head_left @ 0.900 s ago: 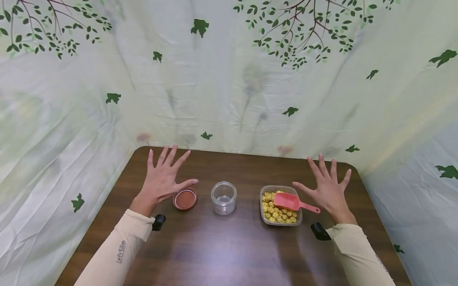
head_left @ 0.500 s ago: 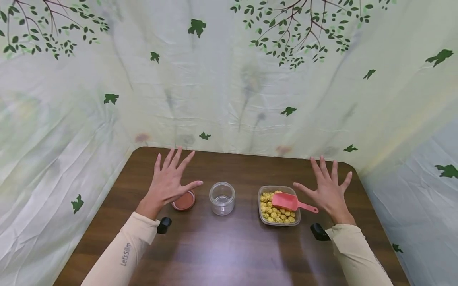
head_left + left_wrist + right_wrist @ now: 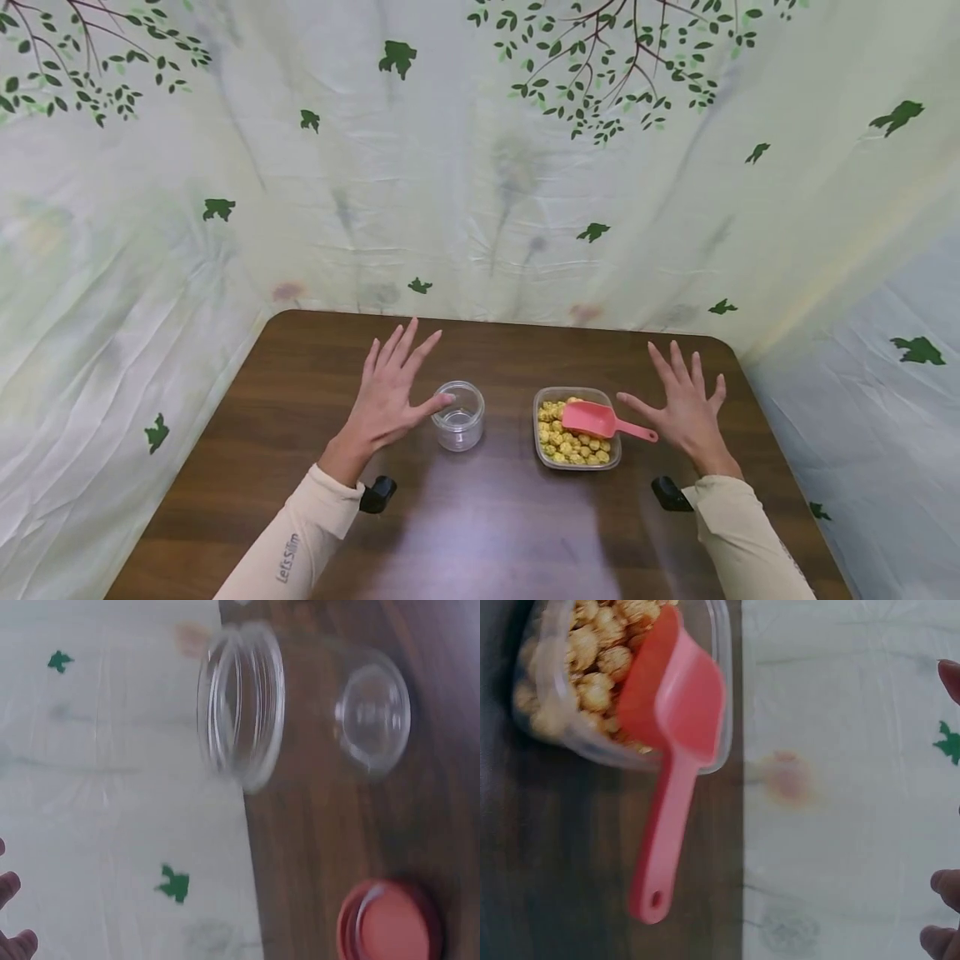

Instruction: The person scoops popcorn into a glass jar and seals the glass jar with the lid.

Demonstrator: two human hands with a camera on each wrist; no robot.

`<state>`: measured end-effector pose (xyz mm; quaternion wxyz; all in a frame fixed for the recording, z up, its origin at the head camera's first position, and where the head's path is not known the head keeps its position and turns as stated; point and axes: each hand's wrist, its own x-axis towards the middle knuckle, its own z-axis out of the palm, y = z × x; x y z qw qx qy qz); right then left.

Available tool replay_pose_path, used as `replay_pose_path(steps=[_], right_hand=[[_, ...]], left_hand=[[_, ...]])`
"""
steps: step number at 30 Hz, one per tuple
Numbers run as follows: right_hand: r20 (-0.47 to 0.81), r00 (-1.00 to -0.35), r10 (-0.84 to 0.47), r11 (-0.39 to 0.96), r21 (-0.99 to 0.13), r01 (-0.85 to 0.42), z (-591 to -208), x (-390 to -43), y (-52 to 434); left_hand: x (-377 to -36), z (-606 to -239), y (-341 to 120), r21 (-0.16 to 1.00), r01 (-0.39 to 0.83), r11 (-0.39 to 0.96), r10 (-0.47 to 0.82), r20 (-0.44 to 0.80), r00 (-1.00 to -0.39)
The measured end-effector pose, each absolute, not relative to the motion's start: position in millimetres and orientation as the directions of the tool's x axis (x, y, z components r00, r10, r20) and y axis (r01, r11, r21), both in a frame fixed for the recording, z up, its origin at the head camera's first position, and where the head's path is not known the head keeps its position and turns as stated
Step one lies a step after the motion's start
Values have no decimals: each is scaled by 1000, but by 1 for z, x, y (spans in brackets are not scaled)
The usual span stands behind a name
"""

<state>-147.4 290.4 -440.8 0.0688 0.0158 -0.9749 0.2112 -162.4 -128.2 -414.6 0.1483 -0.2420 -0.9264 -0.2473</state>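
On the dark brown wooden worktop (image 3: 480,533) the person's left hand (image 3: 390,396) hovers with its fingers spread and straight, its grip apart and holding nothing; the thumb tip lies at the rim of the small clear round plastic jar (image 3: 458,414), though whether it touches cannot be told. The jar stands upright and uncapped near the middle of the worktop, and the left wrist view shows its open mouth (image 3: 241,705) and clear base. In that same view a round reddish-brown lid (image 3: 390,922) lies flat on the wood just beside the jar; in the head view the left hand covers it. The right hand (image 3: 686,408) is likewise spread wide, grip apart and empty, its thumb pointing toward the handle of the pink plastic scoop (image 3: 600,421) without touching it. The scoop's bowl rests in the clear rectangular plastic tub (image 3: 542,454) of yellow puffed snack pieces (image 3: 558,442), its handle sticking out over the rim toward the right hand. The tub sits near the jar, on its right side. Behind hangs a pale leaf-printed cloth backdrop (image 3: 480,167).
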Motion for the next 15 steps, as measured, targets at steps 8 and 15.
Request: replay_pose_path(steps=[8,15], right_hand=[[63,-998,11,888,-460,-19,-458,-141,300],[10,-1000,11,866,-499,4,-472,-136,307]], left_hand=[[-153,-429,-97,464,554,691,382,416,-825],[-146,-441,-73,535,604,591,391,465,-794]])
